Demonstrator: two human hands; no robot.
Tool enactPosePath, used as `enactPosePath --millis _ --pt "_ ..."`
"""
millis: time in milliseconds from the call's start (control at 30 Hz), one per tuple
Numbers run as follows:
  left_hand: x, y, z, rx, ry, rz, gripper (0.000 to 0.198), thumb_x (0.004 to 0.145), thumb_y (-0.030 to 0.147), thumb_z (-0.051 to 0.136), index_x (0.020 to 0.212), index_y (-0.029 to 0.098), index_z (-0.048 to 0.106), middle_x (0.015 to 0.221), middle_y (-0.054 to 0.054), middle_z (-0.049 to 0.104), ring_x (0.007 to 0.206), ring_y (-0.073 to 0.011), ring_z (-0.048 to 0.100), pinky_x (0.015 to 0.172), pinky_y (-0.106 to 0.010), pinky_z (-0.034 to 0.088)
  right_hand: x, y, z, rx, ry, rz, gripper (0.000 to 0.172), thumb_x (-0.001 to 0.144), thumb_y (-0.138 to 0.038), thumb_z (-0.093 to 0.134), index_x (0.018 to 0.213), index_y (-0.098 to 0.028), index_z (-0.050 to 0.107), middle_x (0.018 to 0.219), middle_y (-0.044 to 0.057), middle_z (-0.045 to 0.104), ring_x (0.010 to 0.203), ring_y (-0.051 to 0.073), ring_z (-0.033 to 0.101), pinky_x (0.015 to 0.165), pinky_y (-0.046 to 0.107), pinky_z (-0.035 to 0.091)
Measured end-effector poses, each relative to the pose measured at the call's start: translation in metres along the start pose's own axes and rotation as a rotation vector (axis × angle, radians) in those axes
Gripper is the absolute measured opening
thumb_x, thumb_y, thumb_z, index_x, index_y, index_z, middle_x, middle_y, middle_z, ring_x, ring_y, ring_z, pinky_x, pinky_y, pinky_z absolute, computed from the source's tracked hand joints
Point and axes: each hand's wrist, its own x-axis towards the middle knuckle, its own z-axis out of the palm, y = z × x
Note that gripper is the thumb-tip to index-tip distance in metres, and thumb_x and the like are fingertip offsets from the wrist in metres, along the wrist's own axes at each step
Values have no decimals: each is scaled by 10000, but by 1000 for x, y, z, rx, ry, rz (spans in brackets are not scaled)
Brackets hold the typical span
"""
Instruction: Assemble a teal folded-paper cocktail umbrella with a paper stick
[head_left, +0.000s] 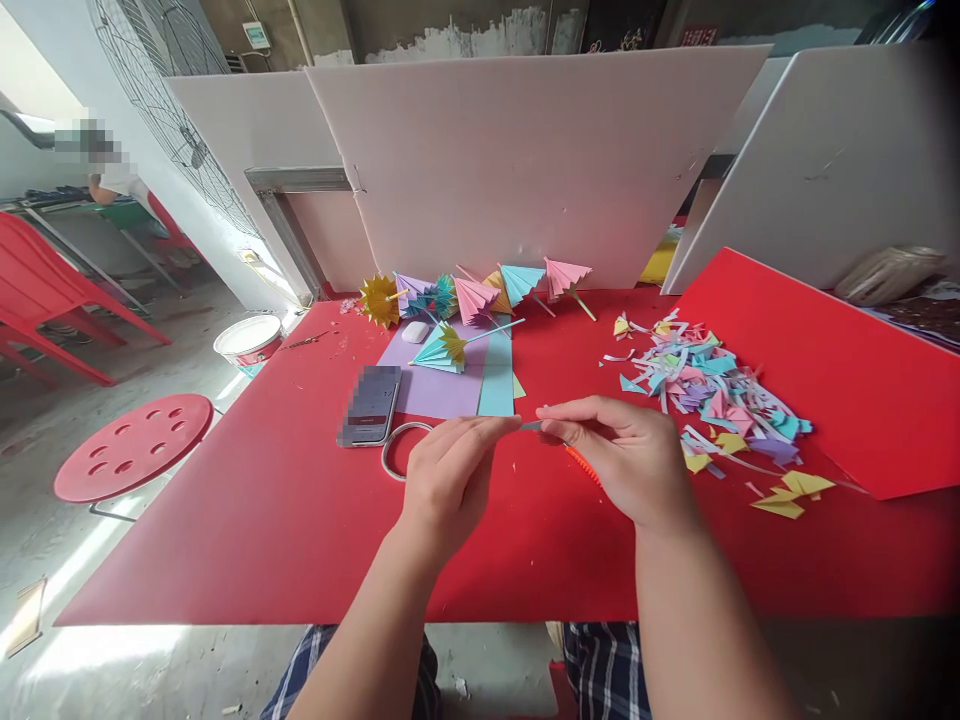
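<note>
Above the red table, my left hand and my right hand face each other with fingertips pinched. Between them they hold a thin grey-blue strip; its material is too small to make out. Below my right hand lies a narrow orange ridged object, partly covered by the fingers. A silver ring-shaped band lies beside my left hand, next to a phone. Just beyond the hands are a purple paper sheet and a light blue sheet.
Folded paper umbrellas stand along the back of the red table, by white boards. A white mouse is near them. Coloured paper scraps are heaped right, beside a red board. A red stool stands left; a person is farther back.
</note>
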Motion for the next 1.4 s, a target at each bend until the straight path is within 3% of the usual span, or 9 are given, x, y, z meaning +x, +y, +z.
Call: enactPosePath --millis 200,433,600,667,800,900,1033,1167,1400 --pt "0 -1 0 -118 -49 -26 387 815 -41 402 1087 180 567 957 -45 669 860 -98 604 711 -199 473 0 2 0 -29 -62 7 115 774 -245 632 849 -245 721 751 3 723 710 160 684 662 277 586" --pt "-6 -20 -5 -28 -13 -201 374 843 23 362 1110 201 554 893 -33 658 796 -103 608 655 -216 480 2 2 1 35 217 107 71 725 -290 684 751 -232 716 660 -7 691 612 135 657 601 258 583" --pt "-16 -34 6 263 -342 -370 347 844 108 397 1145 201 543 910 -46 675 876 -178 606 717 -318 485 3 6 4 62 199 149 117 710 -319 694 757 -214 716 662 2 683 607 134 649 608 269 588" --pt "-19 -41 7 311 -393 -409 334 846 142 407 1145 209 541 957 -56 671 989 -210 584 809 -374 469 4 9 5 70 187 172 136 703 -328 697 763 -207 716 666 7 683 610 135 650 622 277 590" --pt "-21 -72 -11 401 -329 -536 332 804 113 391 1110 166 505 1114 -125 618 1226 -283 429 952 -480 368 6 16 6 96 185 209 145 686 -328 709 761 -205 715 655 8 678 605 132 647 605 264 586" --pt "-20 -109 -37 428 -312 -613 414 714 34 364 1095 176 440 1158 -126 596 1166 -264 484 933 -446 382 8 20 7 99 167 219 164 691 -346 702 766 -201 713 649 9 672 601 130 642 590 258 579" --pt "-18 -151 -61 406 -384 -648 481 644 4 345 1080 199 396 1136 -98 632 1129 -266 496 887 -436 396 9 25 10 96 141 233 232 679 -393 702 777 -183 712 649 25 669 599 147 639 584 292 583" --pt "-19 -175 -63 361 -483 -651 493 597 5 355 1047 199 413 1101 -90 656 1130 -272 487 872 -426 394 10 30 11 79 136 270 267 668 -421 706 778 -179 714 655 32 671 606 153 640 613 308 580" --pt "-15 -199 -68 276 -562 -694 537 553 4 341 1039 214 431 1086 -66 667 1096 -257 491 867 -400 380 10 41 10 -35 41 342 276 702 -445 671 816 -197 712 718 40 691 670 169 658 680 323 564"
